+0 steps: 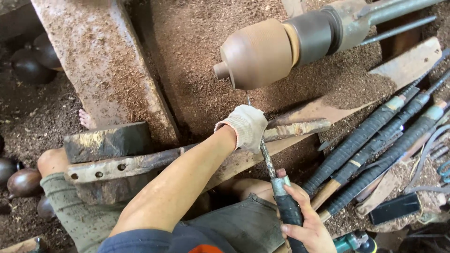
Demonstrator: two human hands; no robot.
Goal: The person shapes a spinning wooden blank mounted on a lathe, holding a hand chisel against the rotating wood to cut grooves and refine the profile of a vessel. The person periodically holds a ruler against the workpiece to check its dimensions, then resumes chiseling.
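— What am I seeing along the left edge of the frame?

— Dark rounded wooden pieces (23,182) are lying in the sawdust at the far left, with more of them in the upper left corner. A broad dusty beam (101,61) is slanting down from the top left, and a flat metal bar with holes (117,167) is running across my knee at lower left.

— And your left hand?

— My left hand (244,127) is wearing a white knit glove, just left of centre. It is closing over the thin steel shaft of the turning tool (268,161) and pressing it down where it is crossing the worn tool rest (297,129), which is stretching toward the right.

— Where is the tool pointing?

— Its tip is reaching up to the underside of the brown wooden workpiece (255,54), in the upper middle of the frame. The workpiece is sitting on the lathe's dark chuck (315,33), which is continuing to the upper right. Whether the tip is actually touching the wood, I cannot tell.

— And the right hand?

— My right hand (304,224) is bare, at the bottom, right of centre, and it is gripping the tool's black wrapped handle with fingers curled fully round it.

— Anything further right?

— Spare chisels with black wrapped handles (375,140) are lying side by side, slanting across the right of the frame.
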